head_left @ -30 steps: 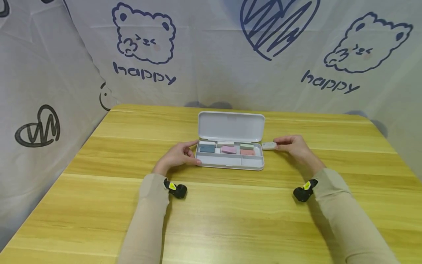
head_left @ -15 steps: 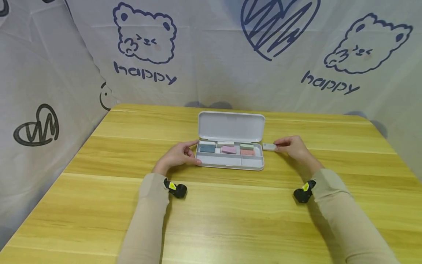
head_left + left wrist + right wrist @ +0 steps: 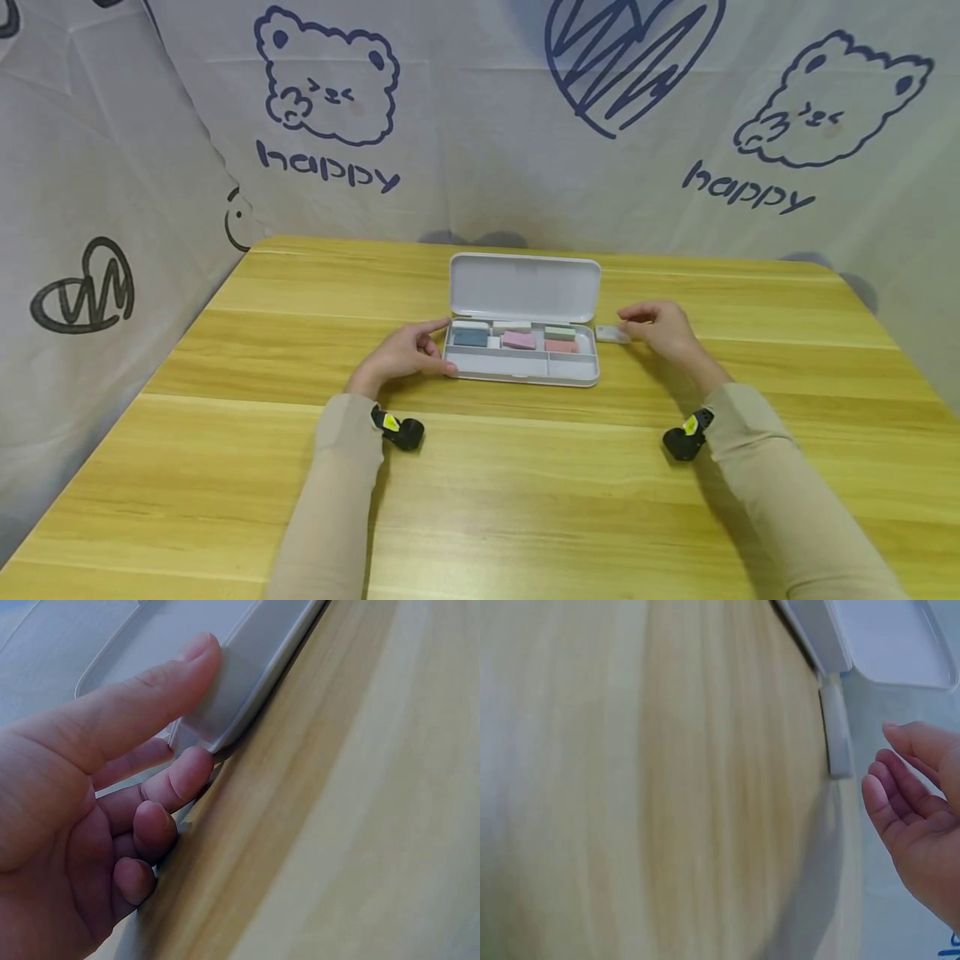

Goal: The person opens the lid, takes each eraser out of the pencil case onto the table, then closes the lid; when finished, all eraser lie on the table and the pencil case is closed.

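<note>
A white pencil case point(image 3: 498, 364) lies on the wooden table with its lid point(image 3: 525, 287) raised. Several small blocks that look like erasers fill its back section, among them a blue one point(image 3: 470, 337), a pink one point(image 3: 519, 340) and a coral one point(image 3: 561, 346). My left hand point(image 3: 405, 352) holds the case's left end between thumb and fingers. On the table against the right end lies a white eraser point(image 3: 610, 334). Just right of it is my right hand point(image 3: 670, 333); the right wrist view shows its loosely bent fingers apart from the eraser point(image 3: 837, 735).
The front of the case has a long compartment and a shorter one point(image 3: 573, 367) at right. Behind the table point(image 3: 525, 492) hangs a white cloth point(image 3: 480, 125) with drawings. A small black camera sits at each wrist.
My right hand has let go of the white eraser and lifted slightly off it. The eraser stays beside the case. My left hand has kept its place.
</note>
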A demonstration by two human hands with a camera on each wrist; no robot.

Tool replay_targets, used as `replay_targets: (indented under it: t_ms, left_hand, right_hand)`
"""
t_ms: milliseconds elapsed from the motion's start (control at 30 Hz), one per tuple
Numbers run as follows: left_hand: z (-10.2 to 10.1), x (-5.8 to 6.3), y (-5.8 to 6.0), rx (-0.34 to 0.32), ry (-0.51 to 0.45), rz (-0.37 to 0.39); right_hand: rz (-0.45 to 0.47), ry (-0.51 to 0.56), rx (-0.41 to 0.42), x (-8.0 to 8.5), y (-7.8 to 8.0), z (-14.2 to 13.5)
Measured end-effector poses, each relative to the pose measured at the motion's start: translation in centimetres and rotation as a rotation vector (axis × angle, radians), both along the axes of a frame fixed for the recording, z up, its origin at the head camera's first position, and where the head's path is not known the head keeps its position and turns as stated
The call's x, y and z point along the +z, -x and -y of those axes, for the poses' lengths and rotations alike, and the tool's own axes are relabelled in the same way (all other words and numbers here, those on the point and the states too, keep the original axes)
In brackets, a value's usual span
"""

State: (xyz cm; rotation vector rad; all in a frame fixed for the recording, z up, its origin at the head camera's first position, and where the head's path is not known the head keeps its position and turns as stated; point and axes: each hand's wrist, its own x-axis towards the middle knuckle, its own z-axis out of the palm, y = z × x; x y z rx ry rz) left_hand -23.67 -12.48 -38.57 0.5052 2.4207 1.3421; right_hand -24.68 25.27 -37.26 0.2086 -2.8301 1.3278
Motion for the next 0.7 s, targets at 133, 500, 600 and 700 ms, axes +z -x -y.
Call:
replay_targets:
  t_ms: [133, 500, 600, 700]
  left_hand:
    - [0.0, 0.1, -0.1, 0.004, 0.014, -0.002]
    - [0.0, 0.0, 0.0, 0.004, 0.013, -0.001]
    - [0.0, -0.1, 0.1, -0.003, -0.001, 0.001]
    - [0.0, -0.1, 0.0, -0.005, -0.001, 0.001]
  right_hand:
    - [-0.045, -0.009, 0.000, 0.5, -0.2, 0.9]
    - [-0.144, 0.024, 0.064, 0.4, 0.2, 3.0]
    - [-0.135, 0.031, 0.089, 0.4, 0.2, 3.6]
    - [-0.118, 0.025, 0.117, 0.5, 0.2, 4.3]
